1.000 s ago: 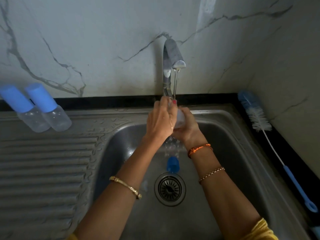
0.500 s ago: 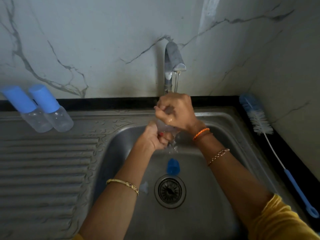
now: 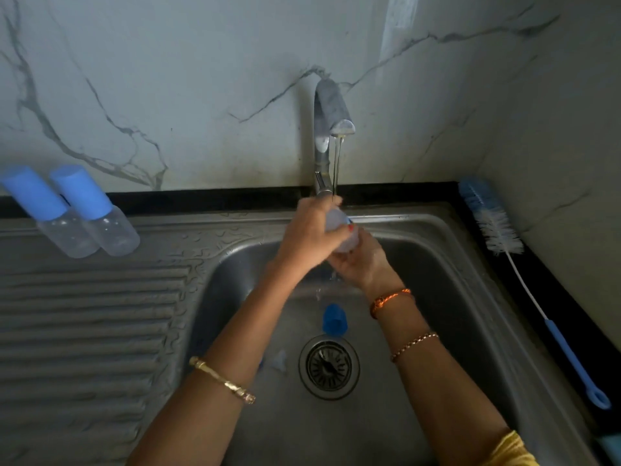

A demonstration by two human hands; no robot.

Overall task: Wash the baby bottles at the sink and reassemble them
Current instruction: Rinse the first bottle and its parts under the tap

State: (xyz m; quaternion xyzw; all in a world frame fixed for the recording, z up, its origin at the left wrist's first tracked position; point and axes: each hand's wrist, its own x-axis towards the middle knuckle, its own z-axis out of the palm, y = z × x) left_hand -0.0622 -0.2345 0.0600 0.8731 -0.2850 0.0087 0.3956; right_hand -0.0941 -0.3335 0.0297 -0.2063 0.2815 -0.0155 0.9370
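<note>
I have both bare forearms reaching forward and converging in the middle of the view. My left hand (image 3: 311, 232) sits on top, knuckles up, its grip curled around a small translucent plastic bottle (image 3: 337, 227). My right hand (image 3: 361, 262) lies just beneath and to the right, palm turned up, fingers cupping the same bottle from below. The two hands touch. A gold bangle circles my left forearm; an orange thread and a beaded chain circle my right.

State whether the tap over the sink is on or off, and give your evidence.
On. A thin stream of water falls from the tap spout onto the bottle held in both hands, then drips below them.
</note>
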